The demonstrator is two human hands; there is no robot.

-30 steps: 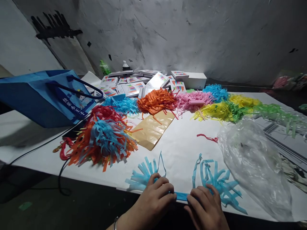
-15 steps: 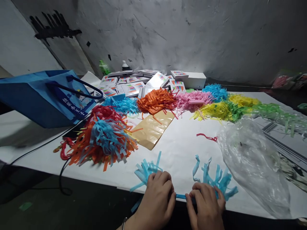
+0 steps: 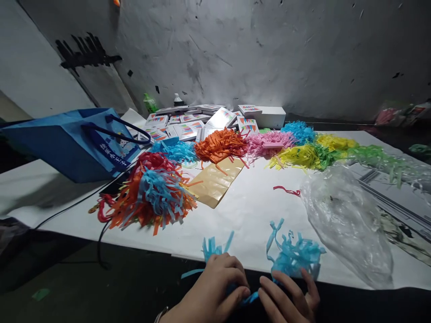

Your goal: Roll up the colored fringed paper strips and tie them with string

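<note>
Between my two hands, at the front edge of the table, runs a strip of blue tissue paper tassel, its middle narrowed into a twisted band. One fringed end (image 3: 292, 255) fans out beyond my right hand (image 3: 289, 298), the other fringe (image 3: 213, 247) beyond my left hand (image 3: 222, 285). My left fingers are curled closed round the band. My right fingers are bent over the band's other side, tips close to it. Part of the band is hidden beneath the fingers.
A heap of orange, red and blue tassels (image 3: 158, 193) lies left, near a blue gift bag (image 3: 74, 143). Behind are a brown envelope (image 3: 218, 181), orange tassels (image 3: 220, 146), pink tassels (image 3: 271, 142) and small boxes (image 3: 186, 130). A clear plastic bag (image 3: 346, 224) lies right.
Both hands have moved down toward the front edge with the tassel. Its middle, earlier a straight flat band, now looks twisted, and the right fringe is more bunched. The view has shifted slightly.
</note>
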